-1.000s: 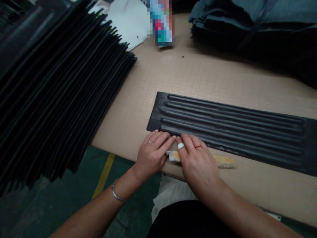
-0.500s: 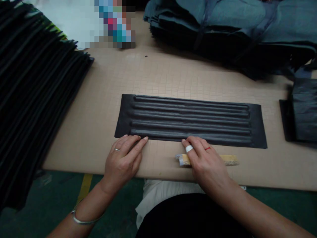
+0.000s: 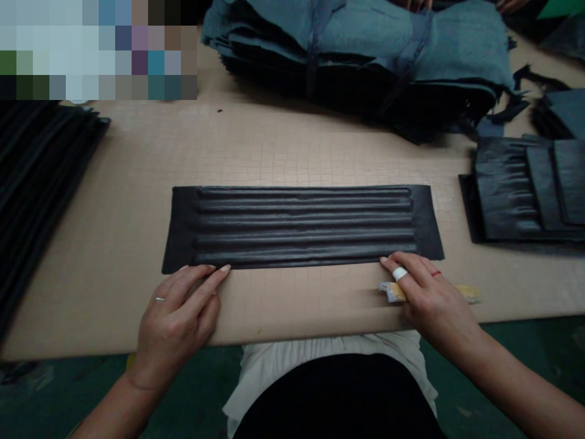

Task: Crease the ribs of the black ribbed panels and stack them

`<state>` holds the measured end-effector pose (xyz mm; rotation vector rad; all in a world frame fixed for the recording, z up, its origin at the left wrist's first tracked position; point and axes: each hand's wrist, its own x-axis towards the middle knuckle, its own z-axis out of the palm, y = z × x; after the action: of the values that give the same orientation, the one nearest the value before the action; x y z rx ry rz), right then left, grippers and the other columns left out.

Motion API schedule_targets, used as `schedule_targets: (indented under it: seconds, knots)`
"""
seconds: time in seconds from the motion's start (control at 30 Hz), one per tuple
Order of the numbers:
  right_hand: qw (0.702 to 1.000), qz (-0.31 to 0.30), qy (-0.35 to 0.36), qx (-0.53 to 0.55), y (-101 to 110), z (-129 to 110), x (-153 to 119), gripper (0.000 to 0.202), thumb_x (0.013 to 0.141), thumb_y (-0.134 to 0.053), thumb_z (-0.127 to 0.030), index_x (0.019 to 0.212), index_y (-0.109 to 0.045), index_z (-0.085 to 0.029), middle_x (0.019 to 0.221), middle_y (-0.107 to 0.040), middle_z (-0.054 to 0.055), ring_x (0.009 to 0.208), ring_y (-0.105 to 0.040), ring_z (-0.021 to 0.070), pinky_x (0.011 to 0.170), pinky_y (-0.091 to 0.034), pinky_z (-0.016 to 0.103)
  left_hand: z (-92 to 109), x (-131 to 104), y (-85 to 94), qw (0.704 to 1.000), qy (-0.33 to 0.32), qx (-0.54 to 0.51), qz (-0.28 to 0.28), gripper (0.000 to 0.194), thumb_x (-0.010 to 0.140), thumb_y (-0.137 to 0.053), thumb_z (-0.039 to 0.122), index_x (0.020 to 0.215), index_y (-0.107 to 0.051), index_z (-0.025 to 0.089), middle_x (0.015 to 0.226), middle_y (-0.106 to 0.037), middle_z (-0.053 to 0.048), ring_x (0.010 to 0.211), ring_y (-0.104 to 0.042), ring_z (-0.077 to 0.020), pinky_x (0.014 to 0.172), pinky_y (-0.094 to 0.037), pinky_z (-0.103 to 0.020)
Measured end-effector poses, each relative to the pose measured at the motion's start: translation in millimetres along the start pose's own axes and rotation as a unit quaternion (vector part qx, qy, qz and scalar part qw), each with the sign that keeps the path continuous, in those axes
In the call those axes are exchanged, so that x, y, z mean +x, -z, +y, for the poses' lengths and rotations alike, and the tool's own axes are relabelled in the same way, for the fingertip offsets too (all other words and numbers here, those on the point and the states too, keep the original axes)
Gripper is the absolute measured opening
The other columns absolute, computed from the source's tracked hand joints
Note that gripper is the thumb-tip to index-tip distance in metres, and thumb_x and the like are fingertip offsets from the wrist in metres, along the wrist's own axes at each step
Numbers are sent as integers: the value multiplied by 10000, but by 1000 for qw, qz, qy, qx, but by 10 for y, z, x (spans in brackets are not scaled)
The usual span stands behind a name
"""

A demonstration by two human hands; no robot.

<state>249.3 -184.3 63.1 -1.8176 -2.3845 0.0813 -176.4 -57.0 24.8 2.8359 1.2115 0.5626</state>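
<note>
A black panel (image 3: 301,227), rectangular with raised lengthwise ribs, lies flat on the tan table (image 3: 301,302). My left hand (image 3: 180,311) rests at its near left edge, with fingers outstretched and fingertips touching the edge; the thumb is mostly hidden. At the near edge toward the right end, my right hand (image 3: 429,292) touches the panel with its fingertips. Beneath that palm is a yellow stick (image 3: 468,294) with a pale, ragged end, held in the hand. The grip on the stick is partly hidden.
Dark pieces (image 3: 41,177) are stacked at the left. Behind the panel lies a bundle of grey-blue sheets (image 3: 361,42) tied with strips. More black ribbed pieces (image 3: 507,189) sit at the right. Another person's hand (image 3: 415,5) shows at the top edge.
My right hand has slid rightward along the panel's near edge, carrying the yellow stick with it. The left hand stays near the same spot on the panel. The view has shifted right.
</note>
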Motion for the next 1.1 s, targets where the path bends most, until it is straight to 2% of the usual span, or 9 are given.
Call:
schedule_targets:
  seconds: [0.23,0.33,0.4,0.5,0.6,0.67,0.73,0.83,1.1]
  knots:
    - [998,-15,-58,-12,113,429,-356,626,826,-469,-13,1444,-539,-88,1365,-566,183,1237,-548,315,1036,-539,506,-23,-19,5,1000,28,-8,5,662,939,-611,176,1542,-463,404,1298,-641,-67,1129,-656,-338,1054,-546,-599]
    - [995,-19,-94,-22,163,502,-436,564,843,-474,-31,1396,-569,-97,1362,-567,175,1235,-542,321,1041,-535,511,109,80,-35,999,35,-7,11,600,933,-622,193,1505,-509,335,1274,-644,-88,1117,-652,-337,1037,-548,-586]
    - [993,-4,-113,-29,155,445,-402,499,858,-485,-41,1344,-590,-83,1325,-578,178,1207,-547,328,1031,-537,510,347,221,-90,999,31,-9,7,557,930,-624,171,1475,-534,247,1264,-642,-124,1134,-643,-335,1030,-547,-555]
    - [995,31,-94,-5,58,212,-233,498,853,-492,-33,1341,-580,-64,1300,-580,183,1182,-547,331,1041,-525,509,891,499,-192,999,1,-32,1,489,934,-602,140,1422,-570,139,1269,-639,-171,1168,-617,-328,1030,-538,-522]
    - [998,46,-47,16,-71,-35,-70,526,848,-497,-39,1370,-558,-65,1316,-577,186,1197,-538,345,1065,-504,522,1377,761,-323,996,-48,-79,-9,427,956,-564,145,1379,-606,115,1297,-658,-152,1212,-598,-285,1097,-501,-476]
    - [998,48,-35,18,-145,-101,-29,510,859,-501,-73,1365,-558,-78,1316,-582,186,1188,-546,361,1060,-499,541,1528,865,-410,995,-70,-77,-8,394,982,-552,188,1361,-619,105,1325,-662,-138,1223,-597,-263,1112,-485,-454]
    - [998,44,-28,23,-209,-81,-42,517,865,-496,-117,1379,-548,-97,1341,-577,185,1185,-558,377,1054,-494,566,1537,890,-452,995,-83,-63,-6,369,999,-541,208,1337,-633,94,1340,-666,-132,1215,-601,-246,1101,-487,-429]
    - [999,38,-20,28,-285,21,-114,567,868,-485,-181,1432,-514,-129,1414,-551,175,1199,-573,391,1038,-495,583,1390,802,-403,995,-86,-51,0,337,996,-543,189,1293,-656,77,1306,-687,-133,1193,-611,-240,1071,-506,-401]
    - [995,80,-19,52,-535,285,-293,541,874,-509,-325,1403,-582,-236,1397,-589,117,1128,-610,406,968,-474,584,665,363,-72,998,-47,-21,23,339,947,-553,80,1268,-651,38,1222,-727,-156,1157,-657,-259,1023,-588,-414]
